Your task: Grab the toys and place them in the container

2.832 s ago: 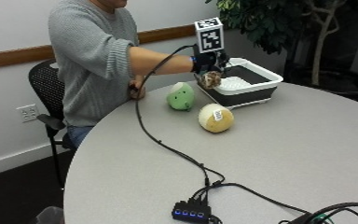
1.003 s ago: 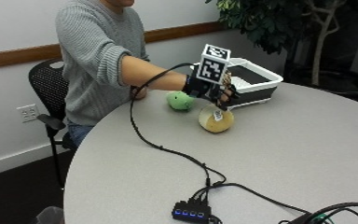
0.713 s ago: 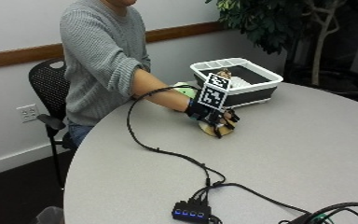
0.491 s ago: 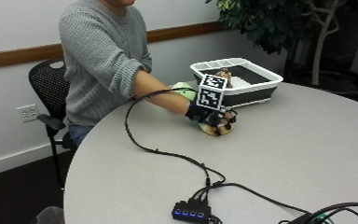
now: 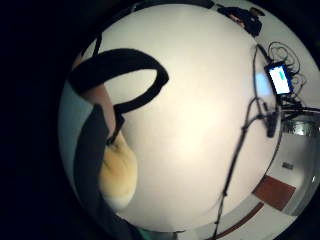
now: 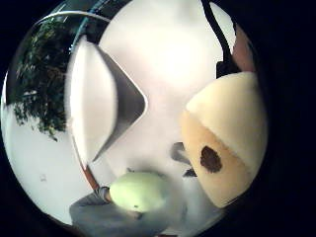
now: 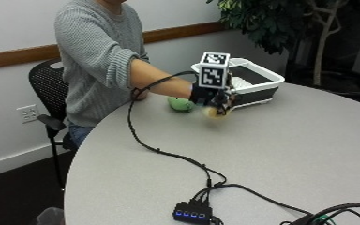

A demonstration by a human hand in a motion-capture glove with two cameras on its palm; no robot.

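My gloved right hand (image 7: 212,97) grips a round cream and tan plush toy (image 7: 212,112) and holds it just above the table, between the green toy and the container. The same toy fills one side of the thumb side palm view (image 6: 224,140), with a dark spot on it, and shows under the palm in the little finger side view (image 5: 118,172). A green plush toy (image 7: 180,104) lies on the table beside the hand (image 6: 138,190). The white container (image 7: 262,83) stands just behind the hand (image 6: 98,103), with white contents showing inside.
A black cable (image 7: 161,150) runs from the glove across the grey round table (image 7: 304,154) to a small hub with blue lights (image 7: 192,214) near the front edge. A potted tree (image 7: 273,23) stands behind the container. The bare left hand stays behind the right arm.
The hand came from the container down onto the cream toy, closed round it, and has since lifted it off the table towards the container. The green toy has not moved.
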